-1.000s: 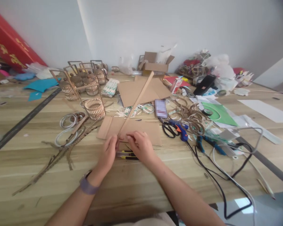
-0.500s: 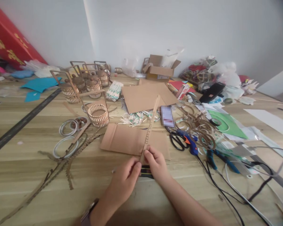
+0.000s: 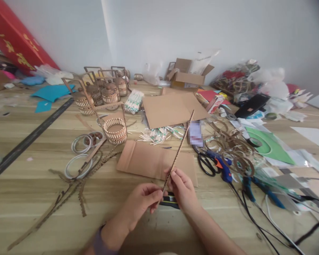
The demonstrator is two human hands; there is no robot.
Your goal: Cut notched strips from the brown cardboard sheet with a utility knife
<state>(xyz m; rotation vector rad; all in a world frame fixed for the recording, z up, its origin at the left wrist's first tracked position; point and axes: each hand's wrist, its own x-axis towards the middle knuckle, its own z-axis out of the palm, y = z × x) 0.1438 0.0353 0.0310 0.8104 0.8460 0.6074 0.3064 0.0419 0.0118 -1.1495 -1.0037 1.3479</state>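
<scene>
A narrow corrugated cardboard strip slants up and away from me, its wavy edge turned toward the camera. My left hand pinches its near end between thumb and fingers. A little farther along, my right hand grips the same strip. Beneath it lies a flat piece of brown cardboard. Partly hidden under my hands is a black and yellow utility knife. Left of the cardboard stands a small open basket of pale sticks with a tall cardboard handle.
Several lidded baskets stand at the back left. White rings and loose cardboard strips lie left. Right are black scissors, a blue glue gun with cables, and a pile of curled strips. A cardboard sheet lies farther back.
The strip has turned from its printed flat face to its corrugated edge, and its far end leans more to the right. My fingers have shifted on it. The whole view has moved slightly.
</scene>
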